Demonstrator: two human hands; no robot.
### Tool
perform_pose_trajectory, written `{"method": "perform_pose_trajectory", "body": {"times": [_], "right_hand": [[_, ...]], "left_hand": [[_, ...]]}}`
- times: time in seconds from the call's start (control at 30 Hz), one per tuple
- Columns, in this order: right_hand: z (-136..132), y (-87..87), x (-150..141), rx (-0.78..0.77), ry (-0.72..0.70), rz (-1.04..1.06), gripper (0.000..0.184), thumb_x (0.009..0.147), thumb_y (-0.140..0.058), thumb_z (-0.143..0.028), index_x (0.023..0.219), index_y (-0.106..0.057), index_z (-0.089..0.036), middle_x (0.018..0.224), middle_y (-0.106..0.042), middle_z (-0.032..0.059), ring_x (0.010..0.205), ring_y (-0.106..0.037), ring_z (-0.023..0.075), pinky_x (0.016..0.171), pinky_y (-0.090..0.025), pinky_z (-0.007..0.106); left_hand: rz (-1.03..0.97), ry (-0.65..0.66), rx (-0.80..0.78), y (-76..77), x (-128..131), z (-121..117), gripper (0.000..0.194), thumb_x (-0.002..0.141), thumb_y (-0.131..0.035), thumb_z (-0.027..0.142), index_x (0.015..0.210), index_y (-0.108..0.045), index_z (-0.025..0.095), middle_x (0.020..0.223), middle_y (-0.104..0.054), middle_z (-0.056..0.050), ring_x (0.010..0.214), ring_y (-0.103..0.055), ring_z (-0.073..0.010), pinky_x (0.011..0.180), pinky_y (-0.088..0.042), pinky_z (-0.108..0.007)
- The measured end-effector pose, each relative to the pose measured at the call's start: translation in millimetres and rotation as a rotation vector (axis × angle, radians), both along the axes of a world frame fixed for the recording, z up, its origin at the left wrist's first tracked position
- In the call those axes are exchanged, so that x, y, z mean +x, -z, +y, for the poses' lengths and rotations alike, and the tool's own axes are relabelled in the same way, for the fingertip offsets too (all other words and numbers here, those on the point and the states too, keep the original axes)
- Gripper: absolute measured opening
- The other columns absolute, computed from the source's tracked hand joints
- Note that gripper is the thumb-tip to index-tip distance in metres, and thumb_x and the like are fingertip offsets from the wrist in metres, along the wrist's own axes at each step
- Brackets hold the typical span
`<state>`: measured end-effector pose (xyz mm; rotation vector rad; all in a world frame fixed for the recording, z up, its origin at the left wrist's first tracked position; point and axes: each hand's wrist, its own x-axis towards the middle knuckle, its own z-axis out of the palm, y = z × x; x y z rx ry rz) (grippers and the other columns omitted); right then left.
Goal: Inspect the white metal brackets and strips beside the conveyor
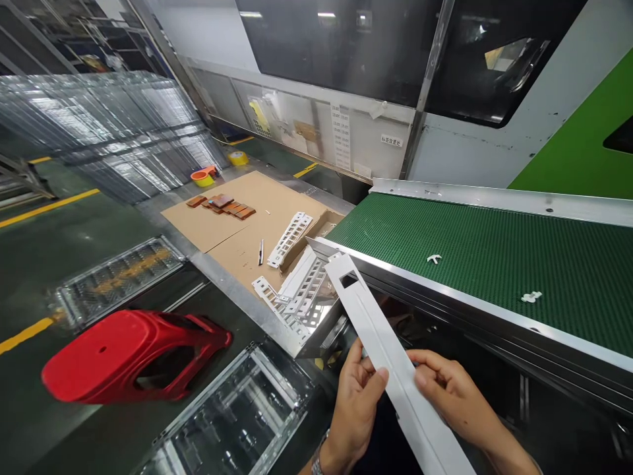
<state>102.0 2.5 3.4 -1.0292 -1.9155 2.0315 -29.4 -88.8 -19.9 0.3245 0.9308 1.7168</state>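
Observation:
A long white plastic strip [378, 330] with a rectangular cut-out near its far end slants across the front of me, its near end running out of the picture. My left hand [359, 389] pinches its left edge between thumb and fingers. On the opposite edge, my right hand [448, 389] grips it the same way. Beyond the strip's far end, slotted white plastic parts [304, 284] lie in a loose pile at the table corner, beside a cardboard box [324, 224]. More slotted white strips [291, 239] lie just behind that pile.
A green conveyor belt [475, 244] with small white scraps [531, 297] runs to the right. Brown pieces [225, 206], a cutter knife [260, 252] and tape rolls [202, 175] are on the cardboard-covered table [237, 244]. A red stool [133, 356] and wrapped stacks [237, 415] stand left.

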Motion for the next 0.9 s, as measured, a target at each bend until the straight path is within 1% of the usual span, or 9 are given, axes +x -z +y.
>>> {"method": "perform_pose_trajectory", "body": {"times": [0.07,0.17,0.4,0.53,0.6,0.67,0.73,0.8,0.9], "right_hand": [[0,-0.1,1,0.061,-0.034,-0.042,0.041,0.085,-0.05,-0.043,0.116,-0.056,-0.016,0.063,-0.06,-0.0013,0.052,-0.042,0.0093,0.05,-0.032,0.024],[1,-0.2,3,0.141,-0.056,-0.053,0.034,0.091,-0.04,-0.037,0.111,-0.061,-0.02,0.074,-0.066,0.0011,0.063,-0.053,0.0129,0.058,-0.038,0.026],[2,0.3,2,0.067,-0.008,-0.036,0.034,0.092,-0.037,-0.038,0.114,-0.058,-0.022,0.067,-0.059,-0.0008,0.087,-0.058,0.019,0.076,-0.042,0.032],[1,2.5,-1,0.043,0.016,-0.039,0.037,0.09,-0.04,-0.044,0.109,-0.058,-0.019,0.083,-0.062,0.0023,0.074,-0.054,0.0147,0.066,-0.041,0.029],[1,5.1,-6,0.074,-0.001,-0.07,0.041,0.087,-0.042,-0.05,0.105,-0.057,-0.016,0.066,-0.056,-0.0011,0.057,-0.045,0.0106,0.054,-0.036,0.025],[1,7.0,-11,0.151,-0.025,-0.123,0.041,0.083,-0.046,-0.053,0.096,-0.057,-0.015,0.052,-0.041,-0.0067,0.048,-0.032,0.0077,0.047,-0.026,0.024],[1,6.8,-16,0.214,-0.037,-0.161,0.035,0.081,-0.052,-0.05,0.085,-0.058,-0.016,0.051,-0.034,-0.008,0.047,-0.027,0.0068,0.046,-0.02,0.024],[1,4.8,-18,0.217,-0.061,-0.165,0.03,0.082,-0.053,-0.045,0.081,-0.059,-0.016,0.055,-0.036,-0.0068,0.05,-0.028,0.0071,0.047,-0.02,0.024],[2,1.7,-16,0.054,-0.115,-0.082,0.026,0.085,-0.05,-0.039,0.098,-0.058,-0.018,0.058,-0.041,-0.0058,0.053,-0.032,0.0078,0.05,-0.025,0.023]], "left_hand": [[0.005,-0.001,0.001,0.1,1,0,0.051,0.083,-0.06,0.021,0.126,-0.032,0.013,0.093,-0.065,-0.012,0.086,-0.059,-0.0226,0.066,-0.044,-0.028],[0.001,0.003,-0.001,0.3,2,0,0.053,0.083,-0.06,0.021,0.127,-0.032,0.013,0.092,-0.065,-0.012,0.082,-0.06,-0.0223,0.066,-0.044,-0.028],[-0.025,-0.005,0.003,2.5,1,-1,0.051,0.082,-0.061,0.02,0.127,-0.035,0.014,0.095,-0.065,-0.012,0.083,-0.06,-0.0211,0.073,-0.043,-0.029],[-0.029,-0.009,0.0,3.4,0,-2,0.054,0.083,-0.061,0.019,0.129,-0.033,0.013,0.099,-0.064,-0.013,0.089,-0.059,-0.0218,0.077,-0.043,-0.03],[-0.011,-0.002,0.01,3.2,1,-3,0.055,0.084,-0.06,0.019,0.13,-0.032,0.014,0.102,-0.064,-0.013,0.092,-0.059,-0.0227,0.079,-0.043,-0.031],[0.008,0.021,0.021,2.9,2,-4,0.056,0.084,-0.06,0.019,0.132,-0.03,0.015,0.104,-0.064,-0.013,0.095,-0.058,-0.0235,0.079,-0.043,-0.032],[0.02,0.047,0.025,3.1,2,-5,0.058,0.085,-0.059,0.019,0.133,-0.029,0.016,0.104,-0.064,-0.013,0.098,-0.057,-0.0241,0.08,-0.044,-0.032],[0.016,0.052,0.025,3.6,2,-6,0.058,0.084,-0.06,0.019,0.133,-0.029,0.016,0.103,-0.064,-0.013,0.1,-0.056,-0.0243,0.08,-0.044,-0.033],[-0.027,0.055,0.029,3.8,0,-6,0.054,0.084,-0.061,0.02,0.131,-0.034,0.016,0.1,-0.065,-0.012,0.094,-0.058,-0.0233,0.079,-0.044,-0.032]]}}
